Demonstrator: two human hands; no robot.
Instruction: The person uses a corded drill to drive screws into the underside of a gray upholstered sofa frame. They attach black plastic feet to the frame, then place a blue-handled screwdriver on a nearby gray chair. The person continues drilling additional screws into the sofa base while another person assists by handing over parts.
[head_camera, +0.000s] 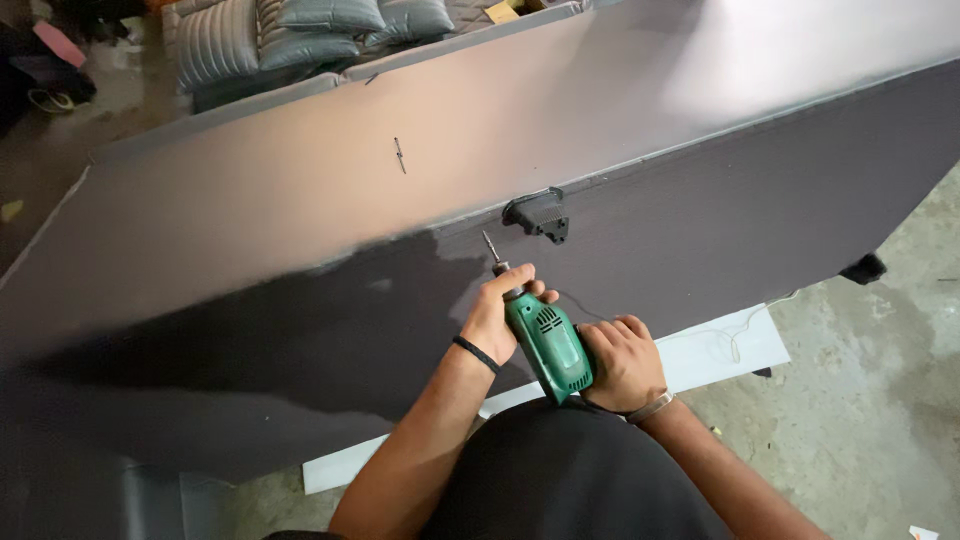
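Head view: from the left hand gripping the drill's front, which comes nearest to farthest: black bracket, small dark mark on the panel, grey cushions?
1. Black bracket, just up and right of the left hand.
2. Dark mark, higher on the panel.
3. Grey cushions, top edge, beyond the panel.

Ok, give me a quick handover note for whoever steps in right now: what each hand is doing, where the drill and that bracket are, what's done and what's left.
Left hand: gripping the front of the green drill, near the chuck.
Right hand: holding the drill's rear grip.
Drill bit: points up at the dark upholstered panel, just short of the black bracket, not touching it.
Done: bracket sits on the panel's edge seam; a second black fitting sits at the right edge.
Left: whether the bracket's screws are in cannot be told; check first.
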